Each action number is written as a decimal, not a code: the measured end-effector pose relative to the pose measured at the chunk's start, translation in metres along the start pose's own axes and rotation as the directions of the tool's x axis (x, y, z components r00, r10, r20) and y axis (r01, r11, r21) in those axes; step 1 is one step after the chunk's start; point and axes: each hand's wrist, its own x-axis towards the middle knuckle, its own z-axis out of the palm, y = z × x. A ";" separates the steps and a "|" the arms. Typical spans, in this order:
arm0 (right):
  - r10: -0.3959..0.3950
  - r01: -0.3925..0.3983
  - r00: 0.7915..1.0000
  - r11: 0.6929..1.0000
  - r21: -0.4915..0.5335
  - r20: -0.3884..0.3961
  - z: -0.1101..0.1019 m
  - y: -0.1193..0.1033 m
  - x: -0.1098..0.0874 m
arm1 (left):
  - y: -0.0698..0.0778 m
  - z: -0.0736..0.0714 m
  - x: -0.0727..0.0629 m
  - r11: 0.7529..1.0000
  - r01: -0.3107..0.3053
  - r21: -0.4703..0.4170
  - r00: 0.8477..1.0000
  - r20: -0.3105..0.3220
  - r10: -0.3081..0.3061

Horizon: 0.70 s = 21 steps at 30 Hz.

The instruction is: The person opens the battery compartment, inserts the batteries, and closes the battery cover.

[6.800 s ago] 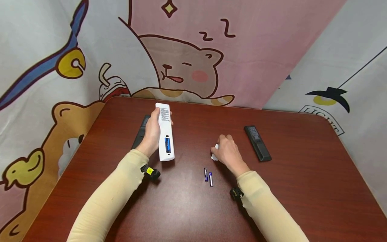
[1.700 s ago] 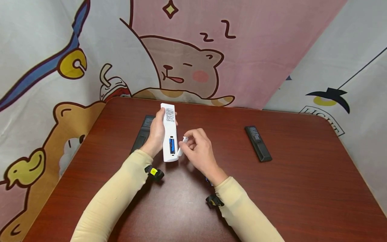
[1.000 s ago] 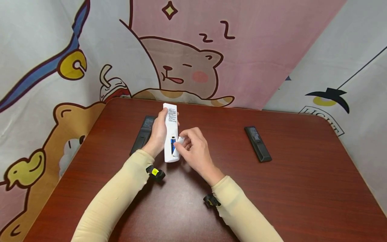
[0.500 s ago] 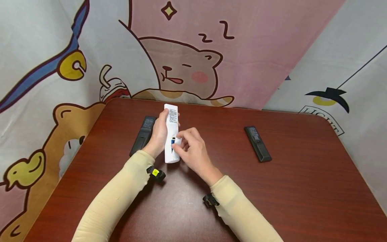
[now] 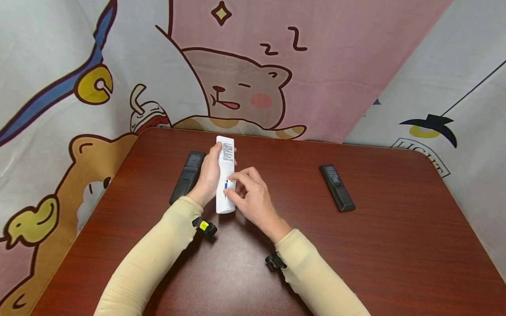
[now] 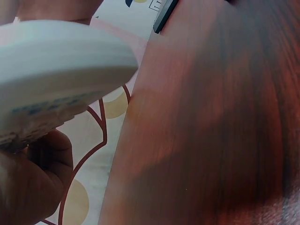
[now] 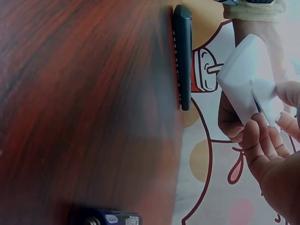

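My left hand [image 5: 206, 177] grips a white remote control [image 5: 225, 169], its back with printed text facing up, above the table. Between thumb and fingers, my right hand [image 5: 254, 197] pinches the small white battery cover [image 7: 268, 97]. The cover lies tilted over the battery compartment near the remote's lower end, and a thin gap shows along its edge in the right wrist view. A sliver of blue battery [image 5: 225, 186] shows beside it. The left wrist view has the remote's white end [image 6: 61, 56] close up, with its buttons facing down.
One black remote [image 5: 187, 177] lies just left of my left hand, another black remote [image 5: 337, 188] farther right on the brown table [image 5: 395, 228]. A loose dark-blue battery [image 7: 115, 217] rests on the table under my right arm. A cartoon-print cloth [image 5: 324, 66] hangs behind.
My right hand picked the cover up from the table, brought it left to the white remote and laid it over the compartment, hiding most of the blue battery. The remote shifted slightly right.
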 end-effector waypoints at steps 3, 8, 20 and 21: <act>-0.002 0.002 1.000 1.000 -0.013 -0.001 0.000 0.001 -0.001 | 0.000 0.000 0.000 1.000 0.001 -0.003 1.000 -0.002 -0.001; -0.002 0.002 1.000 1.000 -0.028 0.001 0.001 0.001 -0.001 | -0.001 0.000 0.000 1.000 -0.002 -0.003 1.000 -0.003 0.002; -0.024 0.024 1.000 1.000 0.001 -0.001 0.003 0.004 -0.002 | -0.001 -0.001 0.000 1.000 -0.008 0.009 1.000 -0.005 0.008; -0.025 0.025 1.000 1.000 0.003 -0.001 0.003 0.004 -0.003 | -0.001 -0.001 0.000 1.000 -0.011 0.015 1.000 -0.006 0.011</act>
